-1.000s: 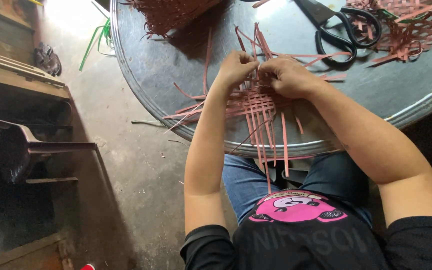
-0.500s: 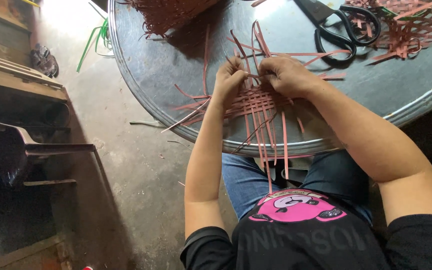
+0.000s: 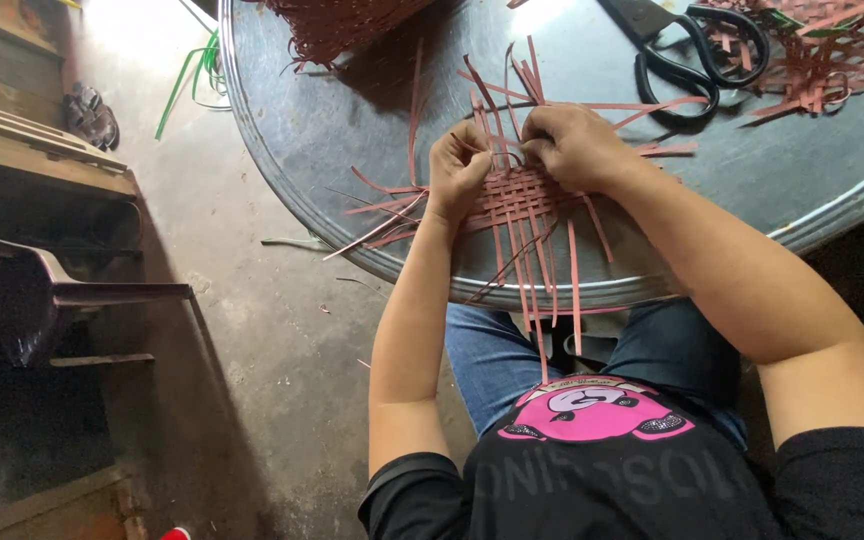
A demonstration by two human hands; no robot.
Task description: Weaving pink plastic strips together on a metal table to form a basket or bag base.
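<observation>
Two hands pinch woven mat (image 3: 517, 200) strips

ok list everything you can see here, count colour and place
woven mat: one, reddish-brown strips, at the table's near edge under both hands
round table: one, grey metal, top of view
scissors: one pair, black, on the table, upper right
loose strips: a pile, reddish-brown, table's far right
woven piece: one, reddish-brown, top edge of the table
green strips: a few, on the floor, upper left
chair: one, dark plastic, left
left hand: pressing the mat's left side
right hand: fingers pinching strips at the mat's top
</observation>
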